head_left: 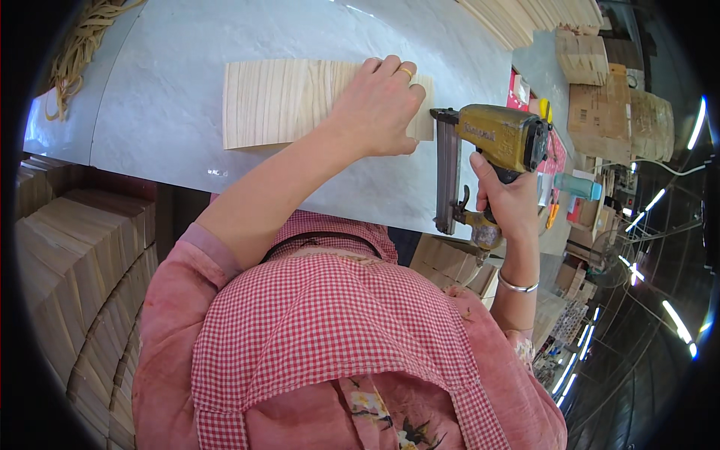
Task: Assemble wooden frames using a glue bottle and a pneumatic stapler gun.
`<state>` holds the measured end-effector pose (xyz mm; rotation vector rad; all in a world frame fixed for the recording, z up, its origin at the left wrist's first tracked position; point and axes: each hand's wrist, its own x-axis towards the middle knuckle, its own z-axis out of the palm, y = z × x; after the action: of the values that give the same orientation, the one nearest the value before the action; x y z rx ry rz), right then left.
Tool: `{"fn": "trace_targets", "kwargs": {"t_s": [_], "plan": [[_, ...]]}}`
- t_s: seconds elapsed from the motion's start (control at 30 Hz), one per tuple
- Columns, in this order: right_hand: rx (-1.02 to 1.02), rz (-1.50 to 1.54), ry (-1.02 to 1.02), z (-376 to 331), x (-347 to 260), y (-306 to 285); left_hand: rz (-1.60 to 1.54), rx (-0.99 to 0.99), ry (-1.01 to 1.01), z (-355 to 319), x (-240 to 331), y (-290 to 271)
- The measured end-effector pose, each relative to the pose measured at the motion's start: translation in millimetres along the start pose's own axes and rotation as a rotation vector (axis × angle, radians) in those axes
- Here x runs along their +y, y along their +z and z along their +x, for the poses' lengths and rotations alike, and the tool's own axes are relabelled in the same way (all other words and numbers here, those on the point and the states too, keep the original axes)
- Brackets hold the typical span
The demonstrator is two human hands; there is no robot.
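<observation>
A pale wooden board (277, 101) with straight grain lies crosswise on the grey-white tabletop (165, 97). My left hand (381, 109) grips it near its right end, the fingers bent over the far edge and the thumb by the near edge. What the bent fingertips touch underneath is hidden. In my right hand (510, 199) is a yellow and black nail gun (495, 135), held by its handle with the thumb along the side. Its nose points left at the board's right end, with a small gap showing between them. The long dark magazine runs down toward me.
Wooden boards are stacked at the lower left (82, 247), and more wood strips (517, 19) lie at the far right. Yellowish straps (79, 52) hang at the far left corner. Cardboard boxes (600, 112) and a teal bottle (577, 186) stand beyond the table's right end.
</observation>
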<state>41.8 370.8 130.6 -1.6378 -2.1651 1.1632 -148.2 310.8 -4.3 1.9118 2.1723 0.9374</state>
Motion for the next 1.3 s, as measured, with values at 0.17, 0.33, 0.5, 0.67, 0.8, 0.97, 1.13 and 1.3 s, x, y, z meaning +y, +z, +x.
{"fn": "trace_targets", "kwargs": {"t_s": [0.17,0.33,0.5,0.67,0.8,0.97,1.13,1.3], "plan": [[0.028,0.042,0.068,-2.9,2.2,4.6,-0.005,-0.006,0.001,0.6,-0.2,0.9],[0.019,0.023,0.092,-2.1,-6.0,3.4,-0.010,0.103,0.043,-1.5,-3.9,7.8],[-0.037,-0.033,0.017,8.4,-20.5,-5.0,0.000,0.041,0.027,-3.5,-2.3,4.5],[-0.027,-0.057,-0.066,33.4,-32.2,-6.2,0.004,0.129,0.032,-2.6,-2.8,6.1],[-0.059,-0.111,-0.047,47.6,-36.8,-6.1,-0.020,0.034,-0.010,0.0,-0.2,2.2],[-0.107,-0.160,0.004,55.6,-41.6,-7.3,-0.031,0.001,-0.022,-0.2,-1.1,-1.5],[-0.113,-0.148,0.015,57.1,-38.7,-7.7,-0.034,-0.037,-0.032,-0.4,-0.1,-2.8],[-0.100,-0.102,-0.034,54.0,-32.3,-8.5,-0.035,0.049,0.004,-15.9,-6.8,-10.1]]}}
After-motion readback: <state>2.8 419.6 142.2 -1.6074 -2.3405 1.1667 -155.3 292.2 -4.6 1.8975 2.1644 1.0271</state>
